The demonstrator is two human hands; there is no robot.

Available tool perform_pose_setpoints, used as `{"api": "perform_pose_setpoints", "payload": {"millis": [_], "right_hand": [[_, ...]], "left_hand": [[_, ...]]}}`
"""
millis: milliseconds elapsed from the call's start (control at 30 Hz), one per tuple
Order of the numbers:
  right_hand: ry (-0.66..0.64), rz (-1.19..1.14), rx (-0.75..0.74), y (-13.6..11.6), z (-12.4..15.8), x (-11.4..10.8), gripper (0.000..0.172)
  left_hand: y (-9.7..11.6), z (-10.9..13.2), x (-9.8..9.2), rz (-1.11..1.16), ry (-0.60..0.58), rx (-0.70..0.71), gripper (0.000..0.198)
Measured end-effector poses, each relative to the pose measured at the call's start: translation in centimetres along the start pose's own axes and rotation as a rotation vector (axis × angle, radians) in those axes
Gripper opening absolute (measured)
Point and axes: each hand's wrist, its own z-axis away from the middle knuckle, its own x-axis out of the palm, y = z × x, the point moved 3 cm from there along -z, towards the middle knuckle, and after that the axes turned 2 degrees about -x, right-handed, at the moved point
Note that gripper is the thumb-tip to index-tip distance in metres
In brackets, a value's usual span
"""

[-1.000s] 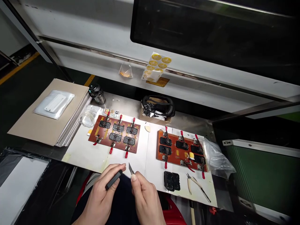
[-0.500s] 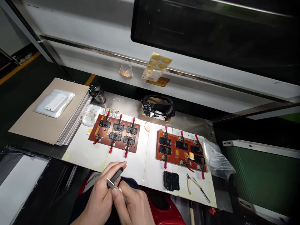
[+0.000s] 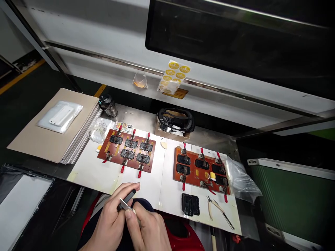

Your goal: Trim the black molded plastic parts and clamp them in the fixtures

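Black plastic between the fingertips: the left hand (image 3: 111,221) is curled closed around a slim black strip (image 3: 127,198), with the far end poking out past the fingers toward the bench. The right hand (image 3: 150,228) is tucked in tight against it, thumb and forefinger pinched shut on a small silver blade (image 3: 123,203), and the blade's tip sits right on the strip's near edge. Both hands are low, over the lap, just short of the white paper sheet (image 3: 96,174).

Straight ahead of the left hand, on that paper, sits a dark brown fixture board (image 3: 120,149) with red-handled clamps and six black parts. Ahead and off to the right of the right hand is an orange fixture board (image 3: 199,172) with the same red clamps. Closer in, just right of the right hand, a loose black part (image 3: 190,204) lies flat on the paper, a pair of cutters (image 3: 221,211) beside it. Well off to the left hand's left there's a cardboard stack (image 3: 34,143) with a clear bag (image 3: 60,116) on top.
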Motion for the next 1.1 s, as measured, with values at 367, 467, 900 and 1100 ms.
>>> {"api": "perform_pose_setpoints", "payload": {"millis": [367, 467, 900, 1100], "right_hand": [[0.172, -0.277, 0.304, 4.1, -0.6, -1.4, 0.043], [0.187, -0.422, 0.3, 4.4, -0.8, -1.5, 0.037], [0.543, -0.675, 0.236, 4.6, -4.4, -1.9, 0.031], [0.201, -0.781, 0.217, 4.4, -3.6, 0.4, 0.039]], "left_hand": [[0.3, 0.0, -0.4, -0.076, 0.04, -0.04, 0.033], [0.2, -0.1, -0.3, -0.07, 0.04, -0.051, 0.034], [-0.7, -0.4, -0.9, 0.161, 0.151, -0.201, 0.038], [-1.9, -1.0, -1.0, 0.389, 0.19, -0.255, 0.031]]}}
